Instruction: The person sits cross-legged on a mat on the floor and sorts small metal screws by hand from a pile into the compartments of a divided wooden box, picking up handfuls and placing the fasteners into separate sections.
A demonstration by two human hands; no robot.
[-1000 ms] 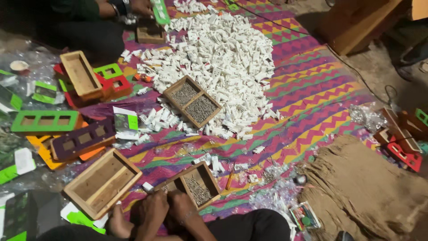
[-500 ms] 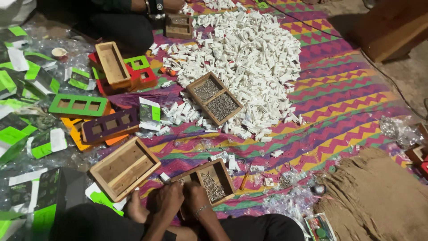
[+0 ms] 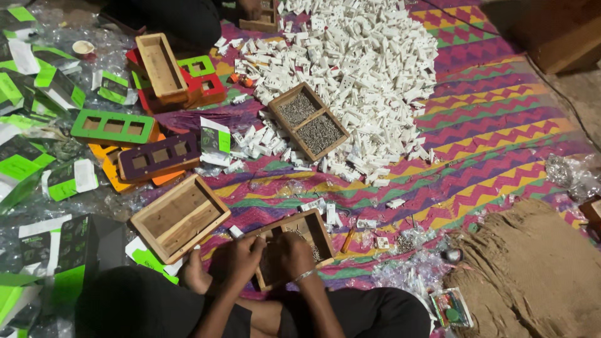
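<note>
Far left: green-and-black cartons [image 3: 59,87] scattered on clear plastic wrap.
Left of my knees: an empty wooden tray [image 3: 179,217], just beside my left hand.
My left hand [image 3: 241,253]: curled over the near corner of the small wooden box [image 3: 293,241]; my fingers are bunched together, though I cannot tell what they pinch.
My right hand [image 3: 293,250]: touching the left one above the same box, fingers pressed close, thumb side hidden.
Middle: a two-part wooden box of screws [image 3: 308,121] at the edge of the white plastic parts heap [image 3: 357,69].
Right: brown sackcloth [image 3: 532,269] on the zigzag mat [image 3: 488,125].
</note>
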